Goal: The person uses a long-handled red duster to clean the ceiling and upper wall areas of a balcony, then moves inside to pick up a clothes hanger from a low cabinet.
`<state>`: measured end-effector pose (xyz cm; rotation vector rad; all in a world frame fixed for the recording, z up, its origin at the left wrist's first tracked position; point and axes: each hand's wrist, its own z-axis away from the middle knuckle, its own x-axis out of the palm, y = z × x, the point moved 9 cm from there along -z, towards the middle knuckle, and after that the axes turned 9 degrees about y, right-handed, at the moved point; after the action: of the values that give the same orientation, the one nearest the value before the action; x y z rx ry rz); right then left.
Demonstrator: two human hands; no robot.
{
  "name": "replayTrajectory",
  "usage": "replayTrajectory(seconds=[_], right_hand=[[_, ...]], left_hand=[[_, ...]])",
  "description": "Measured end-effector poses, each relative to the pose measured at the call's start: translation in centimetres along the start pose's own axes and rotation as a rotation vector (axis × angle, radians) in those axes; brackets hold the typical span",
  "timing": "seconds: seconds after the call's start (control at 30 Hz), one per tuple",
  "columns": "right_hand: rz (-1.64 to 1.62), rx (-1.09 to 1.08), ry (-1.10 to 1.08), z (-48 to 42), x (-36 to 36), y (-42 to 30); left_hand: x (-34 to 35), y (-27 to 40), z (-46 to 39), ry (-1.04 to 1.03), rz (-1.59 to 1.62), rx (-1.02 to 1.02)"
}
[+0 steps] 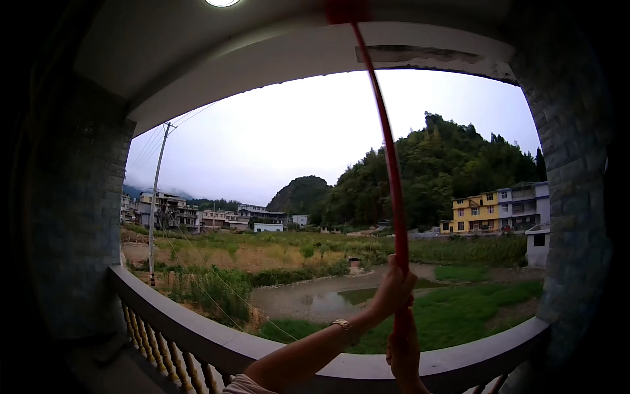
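A long red pole runs nearly upright through the view, leaning slightly left towards its top. Its upper end carries a blurred red head close to the ceiling and beam; what kind of head cannot be told. My left hand, with a bracelet on the wrist, grips the pole in the lower middle of the view. Lower on the same pole, my right hand is closed around its end part, above the balcony rail.
A pale balcony rail on yellowish balusters curves across the front. Tiled pillars stand at the left and right. Overhead are a beam and a lit round lamp. Outside lie a pond, grass and houses.
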<state>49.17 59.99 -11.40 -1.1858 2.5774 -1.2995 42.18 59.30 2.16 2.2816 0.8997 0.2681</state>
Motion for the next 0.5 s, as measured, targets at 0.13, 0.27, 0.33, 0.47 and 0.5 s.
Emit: replayTrajectory(seconds=[0.13, 0.27, 0.33, 0.47, 0.5], right_hand=[[0.040, -0.052, 0.116, -1.1, -2.5, -2.2], [0.097, -0.039, 0.187, -3.5, -1.7, -6.9], [0.118, -0.084, 0.173, -5.2, -1.3, -6.9], [0.160, -0.257, 0.135, -7.5, 0.6, -6.2], [0.170, -0.237, 0.101, -8.1, 1.2, -5.4]], left_hand=[[6.3, -0.7, -2.1, -0.201, 0.183, -0.180], [7.3, 4.6, -5.8, -0.153, 0.125, 0.075], [6.4, 5.3, -7.2, -0.108, 0.073, 0.107], [3.6, 5.1, -9.2, -0.033, 0.037, 0.130], [2.6, 4.7, -9.5, -0.012, 0.046, 0.129]])
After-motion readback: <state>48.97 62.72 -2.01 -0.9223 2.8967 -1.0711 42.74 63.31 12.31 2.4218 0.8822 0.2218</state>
